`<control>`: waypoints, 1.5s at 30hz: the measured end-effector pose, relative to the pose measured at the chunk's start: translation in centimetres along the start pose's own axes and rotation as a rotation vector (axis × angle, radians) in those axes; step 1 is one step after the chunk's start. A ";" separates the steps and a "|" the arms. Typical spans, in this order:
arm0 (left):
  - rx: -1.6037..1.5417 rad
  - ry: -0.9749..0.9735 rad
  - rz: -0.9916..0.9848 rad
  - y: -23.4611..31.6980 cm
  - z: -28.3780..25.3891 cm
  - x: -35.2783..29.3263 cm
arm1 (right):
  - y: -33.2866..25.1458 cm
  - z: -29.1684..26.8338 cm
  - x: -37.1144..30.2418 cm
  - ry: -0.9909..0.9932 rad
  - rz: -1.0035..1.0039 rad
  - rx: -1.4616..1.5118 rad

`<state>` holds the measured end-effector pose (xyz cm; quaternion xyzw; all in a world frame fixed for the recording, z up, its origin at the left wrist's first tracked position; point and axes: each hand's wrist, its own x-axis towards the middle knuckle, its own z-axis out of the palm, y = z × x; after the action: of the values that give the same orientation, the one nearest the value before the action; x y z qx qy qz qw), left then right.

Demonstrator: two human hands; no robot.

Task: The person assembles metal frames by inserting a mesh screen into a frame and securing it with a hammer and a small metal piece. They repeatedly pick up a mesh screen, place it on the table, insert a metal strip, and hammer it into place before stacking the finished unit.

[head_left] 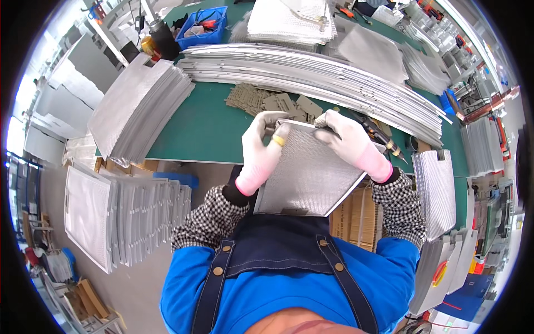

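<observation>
The person's gloved left hand (258, 149) grips a framed mesh panel (311, 172) near its 11 o'clock corner, while the right hand (351, 142) touches the edge toward 1 o'clock. From the panel, beige pieces (253, 99) lie at 11 on the green desk (192, 133), long pale strips (311, 72) at 12, a power driver (384, 136) at 2, and mesh stacks at 10 and 3 o'clock.

A green-topped workbench (186, 131) is spreading across the view, carrying a stack of silvery mesh panels (133, 106) at its left end. Small tan plates (250, 99) are lying in a loose pile near the middle, in front of long silver strips (300, 75) running crosswise. Beyond the strips, a blue bin (193, 42) and stacked mesh sheets (283, 25) are resting.
</observation>
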<state>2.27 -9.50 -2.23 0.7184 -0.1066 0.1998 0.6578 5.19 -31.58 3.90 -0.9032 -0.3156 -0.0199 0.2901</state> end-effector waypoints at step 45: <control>-0.508 -0.226 -0.494 -1.2 -7.2 -1.8 | -5.1 0.8 3.8 -0.486 -0.124 -0.157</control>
<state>0.06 -2.47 -3.66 0.5536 -0.0479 -0.0784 0.8277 5.13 -25.81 6.65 -0.8801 -0.4284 0.1555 0.1329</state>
